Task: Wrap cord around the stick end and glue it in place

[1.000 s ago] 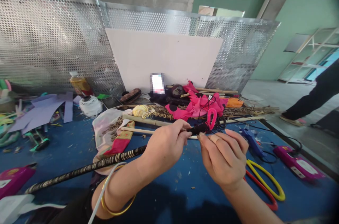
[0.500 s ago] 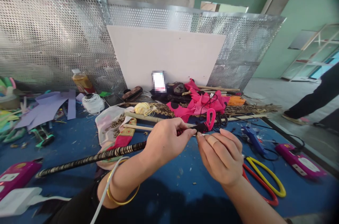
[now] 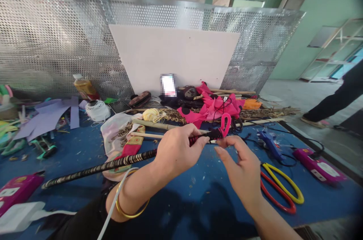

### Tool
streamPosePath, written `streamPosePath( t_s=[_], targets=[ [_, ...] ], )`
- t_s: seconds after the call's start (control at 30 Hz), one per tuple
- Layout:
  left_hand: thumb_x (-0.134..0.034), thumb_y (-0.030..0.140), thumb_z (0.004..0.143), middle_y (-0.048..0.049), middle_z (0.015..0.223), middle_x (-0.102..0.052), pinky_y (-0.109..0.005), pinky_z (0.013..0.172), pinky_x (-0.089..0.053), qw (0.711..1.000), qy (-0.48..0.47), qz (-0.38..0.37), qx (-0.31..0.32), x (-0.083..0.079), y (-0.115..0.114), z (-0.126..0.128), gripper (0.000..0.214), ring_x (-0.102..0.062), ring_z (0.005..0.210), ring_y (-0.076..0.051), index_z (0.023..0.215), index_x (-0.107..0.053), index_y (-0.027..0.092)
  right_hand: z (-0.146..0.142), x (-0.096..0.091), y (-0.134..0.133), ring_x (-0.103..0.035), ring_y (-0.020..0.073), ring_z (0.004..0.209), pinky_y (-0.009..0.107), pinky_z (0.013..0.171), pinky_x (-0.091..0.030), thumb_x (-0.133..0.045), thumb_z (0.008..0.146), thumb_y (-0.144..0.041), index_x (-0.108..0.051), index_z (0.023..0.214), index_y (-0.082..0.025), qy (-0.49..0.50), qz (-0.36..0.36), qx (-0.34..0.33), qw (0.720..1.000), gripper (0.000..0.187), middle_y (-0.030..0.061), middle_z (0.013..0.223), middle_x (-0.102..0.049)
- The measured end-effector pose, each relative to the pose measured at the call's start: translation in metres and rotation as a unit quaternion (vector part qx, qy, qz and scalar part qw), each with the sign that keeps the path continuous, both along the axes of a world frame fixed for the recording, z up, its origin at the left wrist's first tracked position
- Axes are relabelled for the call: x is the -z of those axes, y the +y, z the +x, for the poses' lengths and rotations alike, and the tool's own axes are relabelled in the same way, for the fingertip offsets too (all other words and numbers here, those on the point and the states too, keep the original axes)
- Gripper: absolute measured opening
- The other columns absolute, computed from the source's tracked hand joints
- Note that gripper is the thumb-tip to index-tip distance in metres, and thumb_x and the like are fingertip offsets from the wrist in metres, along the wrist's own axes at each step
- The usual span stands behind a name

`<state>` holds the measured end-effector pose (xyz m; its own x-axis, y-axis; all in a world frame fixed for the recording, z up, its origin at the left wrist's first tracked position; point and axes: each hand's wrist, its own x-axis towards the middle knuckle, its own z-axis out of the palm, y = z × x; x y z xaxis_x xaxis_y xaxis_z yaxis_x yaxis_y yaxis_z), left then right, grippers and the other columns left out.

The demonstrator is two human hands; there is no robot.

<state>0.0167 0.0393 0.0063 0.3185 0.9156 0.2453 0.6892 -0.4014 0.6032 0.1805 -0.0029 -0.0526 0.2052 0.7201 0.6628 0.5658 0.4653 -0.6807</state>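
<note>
A long stick wrapped in black and pale bands runs up from the lower left. My left hand is closed around its upper part, back of the hand facing me. Beyond that hand, the end is wound in black and dark pink cord and carries a bright pink fuzzy loop. My right hand is just below this wound end, thumb and forefinger apart with a small gap between them. Whether a fine thread lies at its fingertips is too small to tell.
Pink cloth and thin sticks lie at the back. Red-and-yellow-handled scissors, a blue glue gun and a magenta power strip are at the right. White string and purple sheets lie left. A lit phone stands behind.
My right hand's thumb and forefinger have parted, and its bunched fingers have turned away from the wound end. The left hand keeps its grip on the stick.
</note>
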Motion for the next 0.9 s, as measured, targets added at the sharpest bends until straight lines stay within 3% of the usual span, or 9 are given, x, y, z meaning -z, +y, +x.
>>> streamPosePath(
  t_s=[0.07, 0.13, 0.23, 0.33, 0.47, 0.63, 0.9],
  targets=[
    [-0.055, 0.041, 0.082, 0.0019, 0.057, -0.058, -0.025, 0.049, -0.028, 1.000, 0.007, 0.012, 0.003, 0.002, -0.003, 0.002, 0.021, -0.048, 0.051, -0.013, 0.079, -0.063, 0.022, -0.001, 0.004, 0.004, -0.063, 0.0170, 0.073, 0.028, 0.065, -0.051, -0.066, 0.081, -0.033, -0.066, 0.089, -0.021, 0.133, -0.095, -0.087, 0.983, 0.014, 0.0019, 0.078, -0.068],
    [-0.055, 0.040, 0.082, 0.0023, 0.057, -0.057, -0.026, 0.050, -0.028, 1.000, 0.013, 0.021, 0.006, 0.003, -0.005, 0.003, 0.020, -0.047, 0.051, -0.013, 0.080, -0.063, 0.022, -0.003, 0.006, 0.008, -0.063, 0.0173, 0.074, 0.029, 0.068, -0.052, -0.069, 0.079, -0.033, -0.068, 0.095, -0.022, 0.245, -0.128, -0.158, 0.948, 0.020, 0.0021, 0.080, -0.069],
    [-0.055, 0.040, 0.082, 0.0029, 0.056, -0.056, -0.026, 0.049, -0.027, 1.000, 0.016, 0.018, 0.007, 0.004, -0.006, 0.004, 0.019, -0.045, 0.050, -0.012, 0.079, -0.062, 0.022, -0.008, 0.008, 0.010, -0.062, 0.0161, 0.074, 0.029, 0.070, -0.053, -0.075, 0.073, -0.028, -0.071, 0.092, -0.023, 0.329, -0.133, -0.181, 0.917, 0.021, 0.0009, 0.080, -0.070],
    [-0.056, 0.040, 0.082, 0.0033, 0.056, -0.055, -0.025, 0.049, -0.027, 1.000, 0.014, 0.001, 0.011, 0.005, -0.004, 0.005, 0.020, -0.044, 0.050, -0.012, 0.078, -0.062, 0.022, -0.012, 0.010, 0.010, -0.063, 0.0170, 0.078, 0.030, 0.072, -0.052, -0.075, 0.072, -0.027, -0.072, 0.090, -0.023, 0.344, -0.134, -0.170, 0.914, 0.019, 0.0010, 0.080, -0.069],
    [-0.055, 0.040, 0.083, 0.0032, 0.057, -0.055, -0.025, 0.050, -0.028, 1.000, 0.010, -0.018, 0.016, 0.005, 0.000, 0.005, 0.020, -0.045, 0.051, -0.012, 0.077, -0.062, 0.022, -0.011, 0.012, 0.009, -0.063, 0.0172, 0.080, 0.030, 0.076, -0.051, -0.070, 0.077, -0.028, -0.070, 0.088, -0.023, 0.293, -0.127, -0.141, 0.937, 0.012, 0.0001, 0.081, -0.069],
    [-0.054, 0.040, 0.084, 0.0023, 0.060, -0.058, -0.026, 0.051, -0.031, 0.999, 0.001, -0.045, 0.016, 0.001, 0.005, 0.000, 0.021, -0.050, 0.055, -0.013, 0.077, -0.063, 0.022, 0.002, 0.015, 0.008, -0.063, 0.0162, 0.079, 0.028, 0.073, -0.050, -0.062, 0.081, -0.025, -0.069, 0.086, -0.022, 0.092, -0.140, -0.090, 0.982, 0.009, 0.0002, 0.083, -0.068],
    [-0.054, 0.043, 0.083, 0.0028, 0.059, -0.060, -0.026, 0.051, -0.033, 0.997, 0.010, -0.076, 0.007, -0.003, 0.007, 0.000, 0.025, -0.051, 0.055, -0.013, 0.073, -0.063, 0.022, 0.052, 0.019, -0.001, -0.062, 0.0187, 0.088, 0.030, 0.081, -0.047, -0.054, 0.088, -0.034, -0.067, 0.089, -0.022, -0.055, -0.153, 0.010, 0.987, 0.018, 0.0038, 0.091, -0.068]
  ],
)
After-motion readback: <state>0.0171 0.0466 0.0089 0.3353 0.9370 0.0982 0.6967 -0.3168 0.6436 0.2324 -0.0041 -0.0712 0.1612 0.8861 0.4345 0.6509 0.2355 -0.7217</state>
